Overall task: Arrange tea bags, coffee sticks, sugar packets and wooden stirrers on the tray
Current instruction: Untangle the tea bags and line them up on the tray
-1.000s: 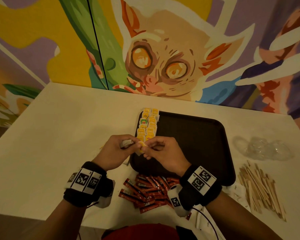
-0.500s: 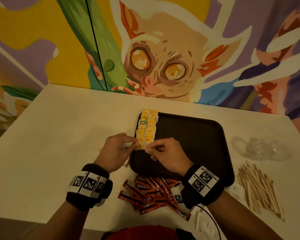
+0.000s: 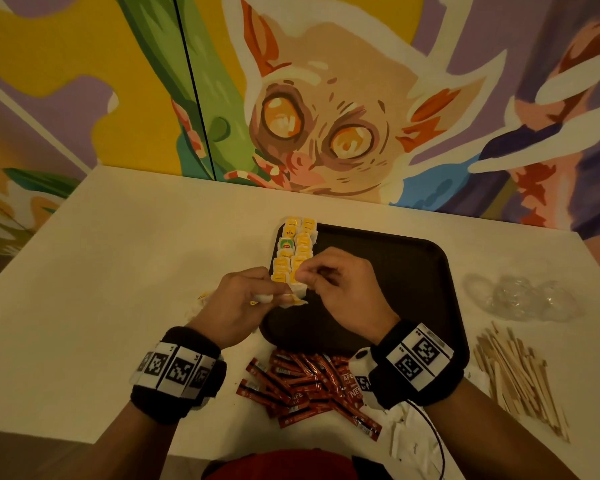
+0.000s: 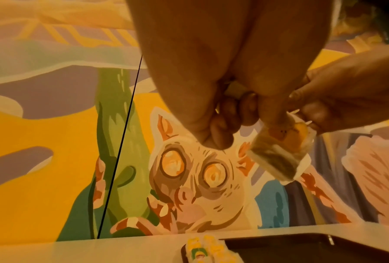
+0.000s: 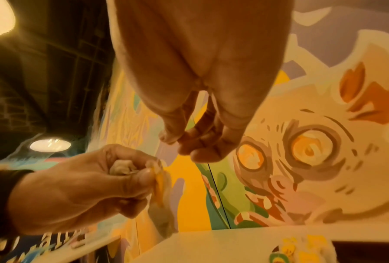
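White tabletop (image 3: 84, 306) under warm, dim light, backed by a painted mural of a wide-eyed animal (image 3: 312, 133). Nearest the person, red coffee sticks (image 3: 305, 382) lie heaped at the table's front edge, with white sugar packets (image 3: 406, 434) to their right and wooden stirrers (image 3: 520, 375) piled further right. Above the near-left corner of the dark tray (image 3: 395, 278), the left hand (image 3: 236, 306) pinches a tea bag (image 4: 281, 153) between thumb and fingertips, a second crumpled bag tucked in its curled fingers. The right hand (image 3: 340, 285), just beside it, has its thumb and forefinger pinched together; what they hold cannot be made out. Beyond, two rows of yellow-tagged tea bags (image 3: 295, 251) line the tray's left edge. Crumpled clear plastic (image 3: 520, 299) lies right of the tray.
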### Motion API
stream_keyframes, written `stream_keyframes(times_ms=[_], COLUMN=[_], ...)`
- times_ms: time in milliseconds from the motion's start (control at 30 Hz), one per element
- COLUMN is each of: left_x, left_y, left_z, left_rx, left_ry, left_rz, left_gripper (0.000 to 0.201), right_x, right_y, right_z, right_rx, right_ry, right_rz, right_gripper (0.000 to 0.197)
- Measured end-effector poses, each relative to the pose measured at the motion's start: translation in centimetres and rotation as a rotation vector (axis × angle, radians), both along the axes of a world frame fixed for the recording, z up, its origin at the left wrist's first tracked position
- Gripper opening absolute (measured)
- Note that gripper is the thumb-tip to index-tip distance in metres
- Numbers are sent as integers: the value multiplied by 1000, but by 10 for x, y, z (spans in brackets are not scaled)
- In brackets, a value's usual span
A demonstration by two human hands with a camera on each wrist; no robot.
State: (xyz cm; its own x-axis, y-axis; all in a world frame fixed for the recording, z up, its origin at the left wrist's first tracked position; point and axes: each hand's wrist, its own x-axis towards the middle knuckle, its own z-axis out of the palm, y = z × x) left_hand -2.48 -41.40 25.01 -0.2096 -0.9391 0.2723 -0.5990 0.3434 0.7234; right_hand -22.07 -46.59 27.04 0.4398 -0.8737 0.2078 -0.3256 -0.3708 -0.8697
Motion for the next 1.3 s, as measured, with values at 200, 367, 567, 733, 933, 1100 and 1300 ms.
stream_keyframes(times_ms=[200,367,567,733,933,1100,1300], left_x=[-6,-8,-15,-18,-18,-11,-2], left_y=[3,0,-3,-5,-5,-3,0], left_z=[18,24,24,19,4,-8,-18], left_rx=[-67,-142,-169,-175,-117,-29,74], left_ry=[191,249,328,320,298,269,304], left_rz=[-7,89,254,351,394,483,565], left_gripper=[13,17,17,17,17,12,7], right_x=[3,6,7,5,14,20,28], right_y=[-2,0,2,2,2,-4,-24], right_z=[1,0,-1,-3,-18,-43,-82], right_rx=[229,297,321,346,305,387,500], right_ry=[-151,-212,-182,-131,-113,-29,231], right_rz=[-26,10,57,116,11,-50,-94], right_gripper=[8,12,15,10,15,19,15])
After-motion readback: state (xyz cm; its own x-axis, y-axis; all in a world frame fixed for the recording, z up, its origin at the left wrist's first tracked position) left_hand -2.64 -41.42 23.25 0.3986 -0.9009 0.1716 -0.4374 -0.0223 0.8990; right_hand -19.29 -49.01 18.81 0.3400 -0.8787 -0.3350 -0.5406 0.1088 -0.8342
